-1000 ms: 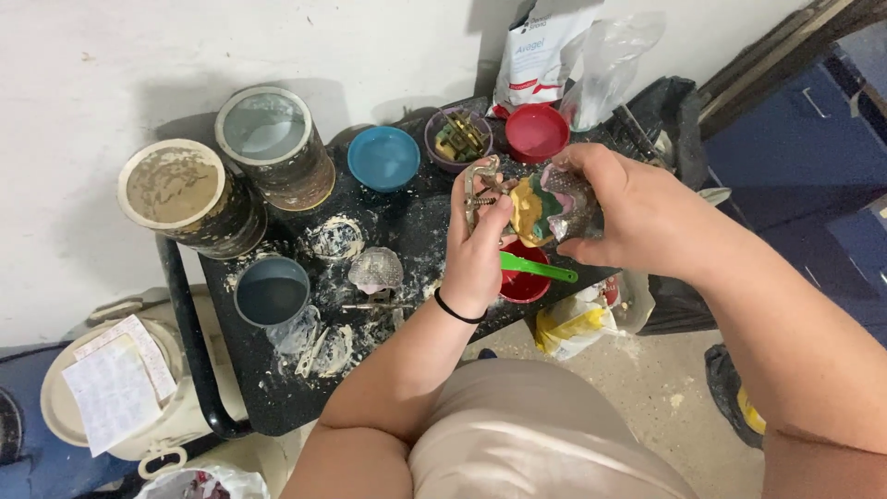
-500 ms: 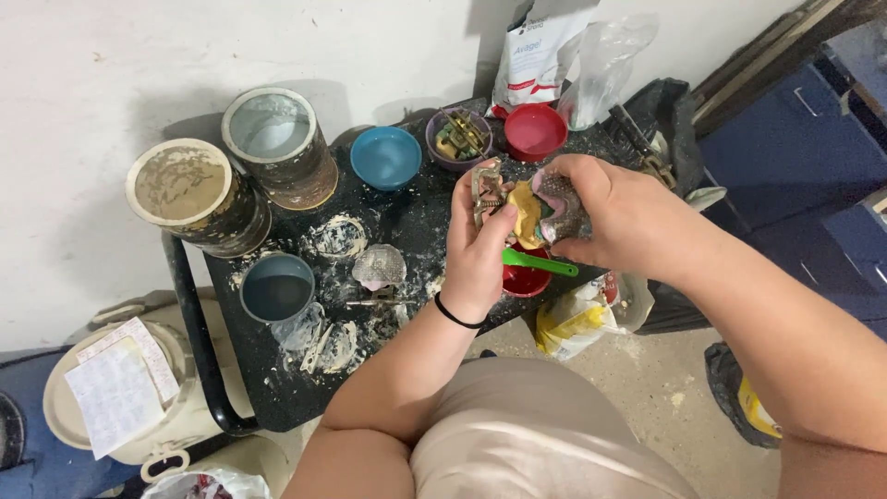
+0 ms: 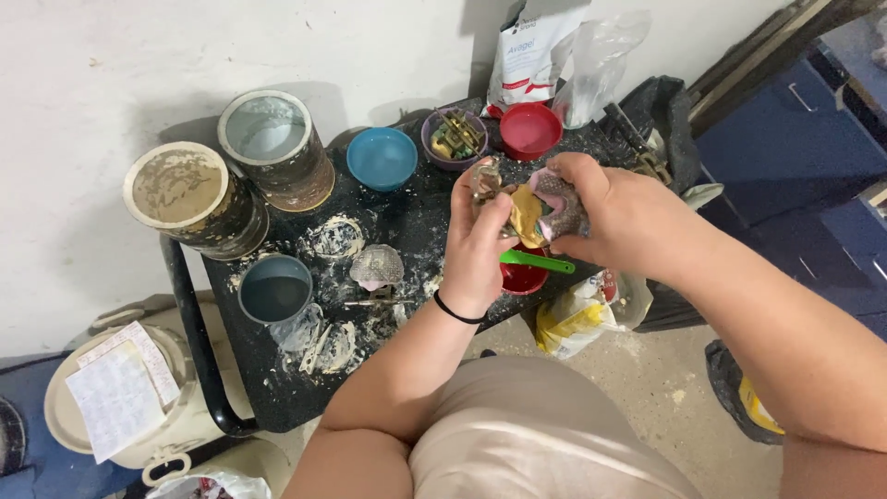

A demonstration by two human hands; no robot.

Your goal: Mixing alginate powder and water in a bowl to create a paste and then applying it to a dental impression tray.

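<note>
1. left hand (image 3: 479, 249) fingers curled round a metal hinged frame (image 3: 484, 180) and the yellow cast (image 3: 527, 214); thumb pressed on the cast's near edge.
2. right hand (image 3: 621, 214) closed over a perforated metal tray (image 3: 558, 205) with pink material at its edge, touching the cast from the right.
3. the cast, frame and tray are held together in the air above the right part of the black table (image 3: 268, 393), just over a red bowl (image 3: 523, 275).
4. green spatula (image 3: 538, 262) lies across that bowl, tip sticking out right, past the table edge.
5. behind the hands: blue bowl (image 3: 382, 157), purple bowl (image 3: 454, 137) with metal parts, another red bowl (image 3: 530, 129), all near the wall; little room there.
6. left of the hands: a spare tray (image 3: 376, 267), grey cup (image 3: 273, 289), plaster spills; two big tubs (image 3: 176, 189) at the far left corner.
7. white bag (image 3: 531, 51) leans on the wall.
8. open room: floor (image 3: 647, 388) to the right front, beyond the table's near edge.
</note>
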